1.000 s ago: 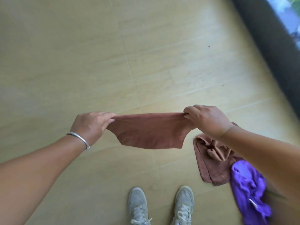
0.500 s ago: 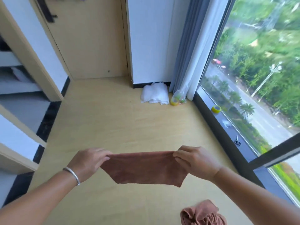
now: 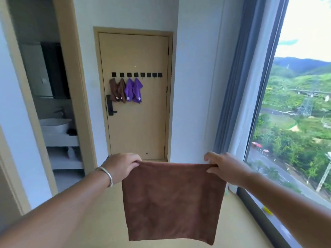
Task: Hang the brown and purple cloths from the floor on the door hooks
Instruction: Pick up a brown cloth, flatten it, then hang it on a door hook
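We hold a soft, square brown microfibre cloth (image 3: 172, 201) stretched flat in the air, our left hand (image 3: 121, 167) pinching one top corner and our right hand (image 3: 226, 168) pinching the other, hands well apart. The fabric hangs smooth with a matte nap. Ahead, a flat beige wooden door (image 3: 138, 122) bears a row of small square black hooks (image 3: 137, 74); two brown cloths (image 3: 117, 90) and two purple cloths (image 3: 134, 90) droop from the leftmost four.

Looks like a high-rise apartment: wooden door (image 3: 138, 104) with wall hooks (image 3: 137, 75), bathroom sink (image 3: 53, 125) off to the side, big window (image 3: 293, 104) overlooking green hills.
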